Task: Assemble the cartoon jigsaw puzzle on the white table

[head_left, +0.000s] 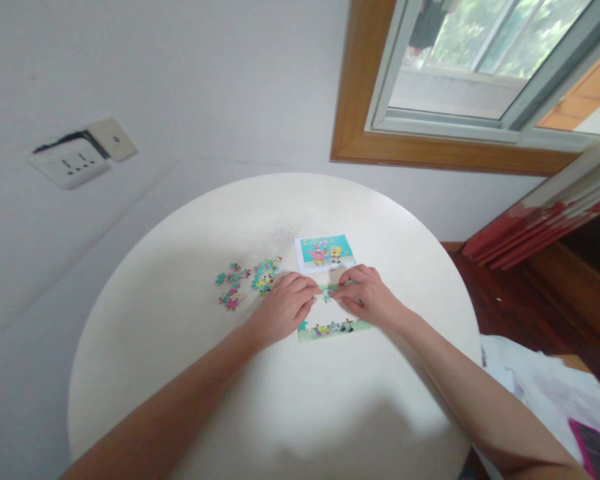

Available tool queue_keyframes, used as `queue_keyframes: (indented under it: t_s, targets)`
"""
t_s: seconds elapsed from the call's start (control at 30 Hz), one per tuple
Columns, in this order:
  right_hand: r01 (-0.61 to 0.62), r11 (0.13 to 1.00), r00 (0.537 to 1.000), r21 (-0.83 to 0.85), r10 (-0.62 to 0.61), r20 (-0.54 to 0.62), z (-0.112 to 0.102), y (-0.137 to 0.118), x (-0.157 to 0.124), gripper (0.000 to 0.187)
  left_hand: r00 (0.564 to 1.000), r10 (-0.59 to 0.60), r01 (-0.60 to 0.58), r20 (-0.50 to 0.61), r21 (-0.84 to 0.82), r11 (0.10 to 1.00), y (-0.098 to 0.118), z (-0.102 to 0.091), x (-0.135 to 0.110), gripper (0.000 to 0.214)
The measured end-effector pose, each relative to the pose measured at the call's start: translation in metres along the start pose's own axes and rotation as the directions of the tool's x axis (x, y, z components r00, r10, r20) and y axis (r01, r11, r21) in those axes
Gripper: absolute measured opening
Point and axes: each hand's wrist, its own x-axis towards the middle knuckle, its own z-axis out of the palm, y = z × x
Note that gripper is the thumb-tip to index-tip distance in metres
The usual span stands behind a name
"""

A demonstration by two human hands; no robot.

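Both hands meet over a partly joined jigsaw puzzle (310,335) on the table. Its bottom strip and parts of its border lie linked, with bare tabletop showing inside. My left hand (285,308) has its fingers drawn together at the left side of a small greenish puzzle piece (327,297) near the upper border. From the right, my right hand (369,297) pinches at the same piece with thumb and forefinger. My fingers cover parts of the upper and right border. Just beyond them lies a picture card (327,251) with a pink and a yellow cartoon figure.
Loose puzzle pieces (233,287) lie left of my left hand, with another cluster (266,272) closer to it. The round white table (145,320) stands against a wall with a socket (73,162). A wood-framed window (360,143) and a red-and-white curtain (510,233) are to the right.
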Motion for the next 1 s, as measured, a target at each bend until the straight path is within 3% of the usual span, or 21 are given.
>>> queue_keyframes:
  t_s: [0.1,0.17,0.27,0.33,0.43,0.7,0.87,1.0]
  targets:
    - [-0.040,0.998,0.995,0.038,0.043,-0.093,-0.004,0.004,0.000,0.022,0.998,0.002,-0.005,-0.068,-0.038,0.999,-0.001,-0.007,0.001,0.027]
    - [-0.066,0.996,0.984,0.066,0.076,-0.163,-0.005,0.010,-0.001,0.023,0.982,-0.038,0.030,-0.184,-0.049,0.998,-0.006,-0.022,0.000,0.028]
    - [-0.092,0.992,0.971,0.092,0.109,-0.211,-0.004,0.019,-0.002,0.022,0.888,-0.184,0.194,-0.422,-0.019,0.981,-0.022,-0.056,-0.005,0.025]
    - [-0.105,0.989,0.969,0.102,0.125,-0.211,-0.003,0.023,-0.003,0.022,0.842,-0.236,0.289,-0.485,0.036,0.957,-0.038,-0.075,-0.013,0.024]
    - [-0.119,0.987,0.969,0.104,0.138,-0.205,-0.003,0.024,-0.004,0.022,0.878,-0.263,0.346,-0.399,0.149,0.926,-0.063,-0.085,-0.030,0.025]
    - [-0.133,0.987,0.967,0.088,0.149,-0.205,-0.003,0.028,-0.004,0.024,0.922,-0.334,0.373,-0.196,0.217,0.902,-0.103,-0.078,-0.065,0.026]
    - [-0.132,0.987,0.964,0.090,0.149,-0.219,0.000,0.032,-0.004,0.022,0.942,-0.300,0.326,-0.153,0.187,0.927,-0.102,-0.079,-0.064,0.024]
    - [-0.117,0.987,0.966,0.108,0.138,-0.217,0.002,0.031,-0.004,0.021,0.925,-0.316,0.351,-0.209,0.155,0.923,-0.083,-0.062,-0.052,0.025]
